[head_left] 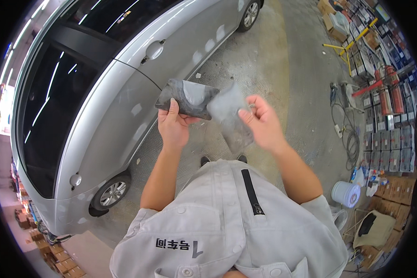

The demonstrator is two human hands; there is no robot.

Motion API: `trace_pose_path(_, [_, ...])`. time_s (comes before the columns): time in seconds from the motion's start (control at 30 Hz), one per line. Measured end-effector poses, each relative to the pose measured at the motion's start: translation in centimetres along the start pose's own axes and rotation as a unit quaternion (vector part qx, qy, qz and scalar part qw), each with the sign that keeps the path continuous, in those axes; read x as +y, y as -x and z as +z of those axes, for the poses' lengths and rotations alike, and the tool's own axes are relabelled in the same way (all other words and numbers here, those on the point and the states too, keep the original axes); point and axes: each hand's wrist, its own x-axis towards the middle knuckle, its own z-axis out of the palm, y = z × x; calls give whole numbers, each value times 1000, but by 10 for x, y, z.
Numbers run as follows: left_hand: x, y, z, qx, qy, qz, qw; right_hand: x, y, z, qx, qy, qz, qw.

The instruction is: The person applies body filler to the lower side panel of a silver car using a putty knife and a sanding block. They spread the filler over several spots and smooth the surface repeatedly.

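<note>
My left hand grips a dark, smudged rectangular plate, with a blob of light grey paste on its surface. Just to the right, my right hand pinches a second flat piece, coated pale grey at the top and darker below, blurred and angled downward beside the plate. Beyond both hands stands a silver car with pale grey patches along its doors.
The car runs along my left, near my arm. At right are stacked boxed goods, a yellow stand, red equipment, coiled cables, a white bucket and a folding chair. My shoes show below.
</note>
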Motion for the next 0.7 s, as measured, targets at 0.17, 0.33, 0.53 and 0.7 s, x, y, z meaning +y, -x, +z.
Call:
trace_pose_path(0.17, [-12, 12, 17, 28, -78, 82, 993, 16, -1, 12, 10, 111, 20, 994])
trace_pose_path(0.33, [-15, 23, 17, -60, -217, 70, 972, 11, -2, 9, 10, 108, 8, 994])
trace_pose_path(0.53, [-8, 22, 12, -243, -480, 42, 842, -4, -14, 1, 94, -51, -131, 986])
trace_pose_path(0.7, [5, 7, 8, -40, -28, -77, 996, -17, -19, -11, 9, 209, -459, 863])
